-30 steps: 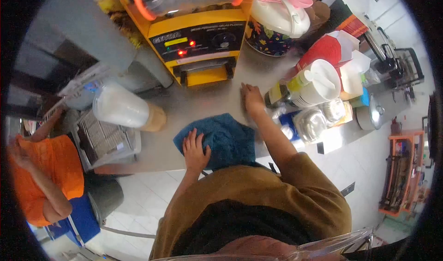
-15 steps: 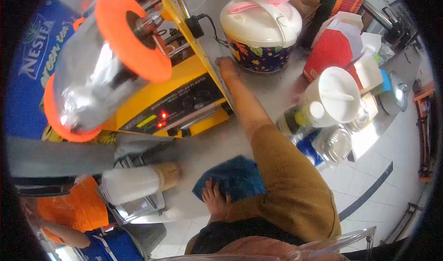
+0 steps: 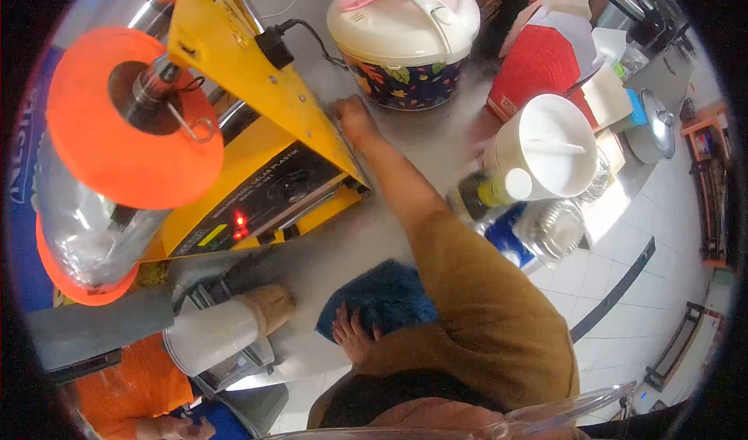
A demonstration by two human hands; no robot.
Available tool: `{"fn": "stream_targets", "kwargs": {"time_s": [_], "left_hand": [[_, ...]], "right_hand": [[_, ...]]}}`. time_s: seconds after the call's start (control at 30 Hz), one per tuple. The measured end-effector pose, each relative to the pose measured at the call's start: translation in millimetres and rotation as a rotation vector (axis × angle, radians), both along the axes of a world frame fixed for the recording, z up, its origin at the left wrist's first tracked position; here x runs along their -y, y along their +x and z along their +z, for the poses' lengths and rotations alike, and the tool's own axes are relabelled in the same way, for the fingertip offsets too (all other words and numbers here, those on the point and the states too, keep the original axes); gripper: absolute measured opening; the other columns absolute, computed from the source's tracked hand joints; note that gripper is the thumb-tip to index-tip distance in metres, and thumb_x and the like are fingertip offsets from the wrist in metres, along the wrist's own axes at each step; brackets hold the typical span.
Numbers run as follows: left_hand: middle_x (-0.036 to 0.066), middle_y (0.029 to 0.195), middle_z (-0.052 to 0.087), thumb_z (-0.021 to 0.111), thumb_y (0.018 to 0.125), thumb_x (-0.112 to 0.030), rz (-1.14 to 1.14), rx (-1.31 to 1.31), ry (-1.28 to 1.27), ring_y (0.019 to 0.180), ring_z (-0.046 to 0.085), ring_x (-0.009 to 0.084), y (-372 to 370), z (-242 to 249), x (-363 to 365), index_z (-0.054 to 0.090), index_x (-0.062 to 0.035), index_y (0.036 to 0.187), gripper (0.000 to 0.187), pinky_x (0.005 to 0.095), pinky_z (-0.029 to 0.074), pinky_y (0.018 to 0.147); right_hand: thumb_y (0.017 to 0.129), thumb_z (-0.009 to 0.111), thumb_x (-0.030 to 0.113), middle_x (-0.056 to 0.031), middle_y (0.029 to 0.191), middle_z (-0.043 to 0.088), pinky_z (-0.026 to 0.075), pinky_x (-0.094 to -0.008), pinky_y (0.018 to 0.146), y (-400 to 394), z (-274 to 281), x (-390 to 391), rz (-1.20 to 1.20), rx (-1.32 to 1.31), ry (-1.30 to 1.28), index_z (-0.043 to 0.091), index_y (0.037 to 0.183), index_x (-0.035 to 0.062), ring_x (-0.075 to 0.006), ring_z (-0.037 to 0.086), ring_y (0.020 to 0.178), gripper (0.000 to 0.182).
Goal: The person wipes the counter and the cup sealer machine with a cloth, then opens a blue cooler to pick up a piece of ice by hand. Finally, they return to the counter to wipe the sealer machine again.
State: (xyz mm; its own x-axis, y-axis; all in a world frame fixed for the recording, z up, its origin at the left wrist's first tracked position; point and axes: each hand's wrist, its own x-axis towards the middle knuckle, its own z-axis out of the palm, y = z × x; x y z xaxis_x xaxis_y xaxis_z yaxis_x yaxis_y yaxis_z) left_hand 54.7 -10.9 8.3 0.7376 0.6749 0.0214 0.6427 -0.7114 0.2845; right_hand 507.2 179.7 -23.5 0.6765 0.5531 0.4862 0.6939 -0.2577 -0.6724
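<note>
My left hand (image 3: 356, 335) lies palm down, fingers spread, on a folded blue cloth (image 3: 389, 292) near the front edge of the grey table. My right hand (image 3: 354, 121) reaches forward to the side of the yellow sealing machine (image 3: 249, 66); its fingers are small and partly hidden, so its grip is unclear. Red lights glow on the machine's black panel (image 3: 257, 202). Orange discs (image 3: 86, 136) hold a roll of silvery film (image 3: 78, 214) at its left. Just beyond my right hand stands a patterned container with a white lid (image 3: 409, 82).
Stacked white cups (image 3: 210, 335) lie at the left. On the right are a white tub (image 3: 545, 156), a red box (image 3: 534, 70), clear plastic lids (image 3: 553, 230) and a metal pot (image 3: 650, 128). A person in orange (image 3: 128, 385) is at the lower left.
The view has shifted, so the machine appears nearer and further left. My left hand stays on the cloth and my right hand beside the machine. The other person's hand now shows lower down.
</note>
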Motion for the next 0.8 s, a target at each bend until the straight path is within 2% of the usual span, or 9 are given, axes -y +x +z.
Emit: {"fn": "stream_targets", "kwargs": {"time_s": [0.03,0.13,0.23,0.33,0.43,0.53,0.63,0.73,0.8], "left_hand": [[0.017,0.141,0.036,0.061,0.073,-0.028,-0.006,0.003,0.009,0.13,0.034,0.0394,1.6,-1.3,-2.5,0.045,-0.0068,0.123,0.057,0.0573,0.023,0.106],[0.016,0.141,0.037,0.062,0.071,-0.026,0.011,-0.03,0.01,0.13,0.034,0.0391,2.9,1.3,0.2,0.045,-0.0074,0.123,0.058,0.0575,0.023,0.107],[0.016,0.141,0.037,0.062,0.071,-0.024,-0.013,0.042,0.045,0.13,0.033,0.0386,7.6,5.2,1.0,0.044,-0.0081,0.124,0.058,0.0575,0.024,0.106],[0.016,0.141,0.037,0.061,0.071,-0.025,-0.026,0.036,0.032,0.131,0.033,0.0383,9.9,9.7,-0.3,0.044,-0.0084,0.124,0.058,0.0571,0.024,0.106],[0.016,0.141,0.037,0.061,0.071,-0.025,-0.024,0.032,0.115,0.131,0.033,0.0382,0.8,-10.1,-2.0,0.044,-0.0075,0.125,0.058,0.0566,0.025,0.105],[0.012,0.144,0.037,0.054,0.082,-0.039,-0.031,0.059,0.145,0.127,0.039,0.038,-2.9,-16.6,-6.0,0.05,-0.0119,0.126,0.051,0.0539,0.033,0.1],[0.013,0.14,0.043,0.055,0.082,-0.039,0.013,0.01,0.102,0.125,0.043,0.0373,7.1,5.9,-0.4,0.053,-0.012,0.122,0.049,0.0532,0.035,0.099],[0.014,0.138,0.046,0.059,0.078,-0.036,0.006,-0.014,0.098,0.124,0.044,0.037,9.8,11.5,-0.9,0.054,-0.0115,0.121,0.049,0.0538,0.035,0.1],[0.014,0.138,0.045,0.062,0.074,-0.032,-0.01,0.06,0.144,0.126,0.043,0.0375,7.9,-2.1,-3.7,0.052,-0.011,0.122,0.054,0.0546,0.033,0.101]], "right_hand": [[0.078,0.053,0.005,-0.0139,0.089,0.064,0.043,-0.0394,0.082,6.9,2.6,-7.1,-0.03,0.116,-0.059,0.067,0.093,0.0046,-0.0352,0.057,0.086,0.021],[0.079,0.051,0.005,-0.013,0.089,0.064,0.043,-0.0401,0.084,-20.4,11.5,33.6,0.014,-0.134,0.081,0.066,0.095,0.005,-0.0355,0.056,0.087,0.022],[0.078,0.051,0.005,-0.0144,0.088,0.063,0.044,-0.0399,0.083,-51.3,13.4,77.8,0.092,-0.031,-0.031,0.066,0.095,0.0054,-0.0339,0.056,0.089,0.022],[0.078,0.051,0.006,-0.014,0.089,0.063,0.045,-0.039,0.084,-44.7,13.8,68.2,0.055,0.056,-0.163,0.065,0.097,0.0064,-0.0333,0.056,0.09,0.024],[0.078,0.05,0.005,-0.0132,0.091,0.064,0.046,-0.0382,0.084,-18.8,23.4,22.7,-0.033,0.094,-0.257,0.064,0.098,0.0068,-0.0332,0.055,0.091,0.024],[0.078,0.049,0.004,-0.0138,0.092,0.063,0.046,-0.0391,0.085,-11.6,15.9,5.6,-0.023,0.166,-0.357,0.064,0.098,0.0062,-0.0359,0.054,0.094,0.025],[0.081,0.05,0.006,-0.0149,0.102,0.062,0.048,-0.0406,0.087,-36.3,15.0,50.9,0.044,-0.004,-0.366,0.065,0.1,0.0053,-0.0331,0.054,0.104,0.025],[0.083,0.051,0.008,-0.0165,0.101,0.061,0.049,-0.0398,0.085,-49.3,2.5,80.4,0.123,0.013,-0.306,0.064,0.104,0.0068,-0.0342,0.056,0.1,0.025],[0.079,0.054,0.007,-0.0178,0.095,0.062,0.048,-0.04,0.081,-42.5,2.5,74.1,0.138,0.026,-0.31,0.065,0.103,0.006,-0.0342,0.058,0.092,0.026]]}}
